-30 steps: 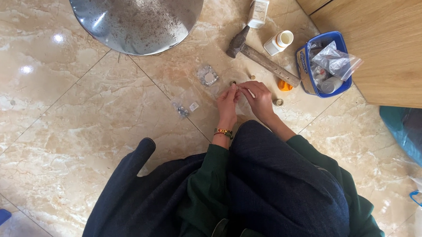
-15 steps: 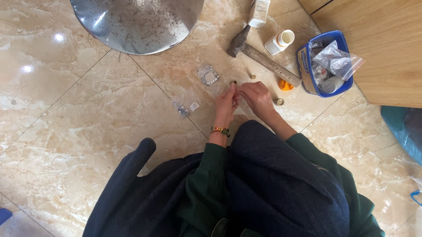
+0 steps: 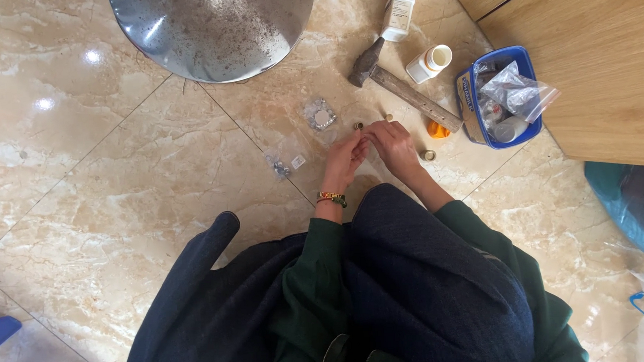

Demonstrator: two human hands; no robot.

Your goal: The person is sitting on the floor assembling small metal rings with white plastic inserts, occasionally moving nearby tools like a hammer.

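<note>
Marble floor (image 3: 119,175); I see both hands pinching sm. brass fitting (image 3: 359,126) at fingertips; left hand (image 3: 346,158) nearer, right hand (image 3: 393,145) beside.

Small brass-coloured ring fitting (image 3: 359,126), pinched at fingertips of both hands, just above marble floor (image 3: 119,175); details too small.

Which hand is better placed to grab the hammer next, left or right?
Right, probably. The right hand lies nearer the hammer, whose handle runs just beyond it. The left hand sits farther off, pinching a small brass piece at its fingertips, with the right hand between it and the handle.
</note>
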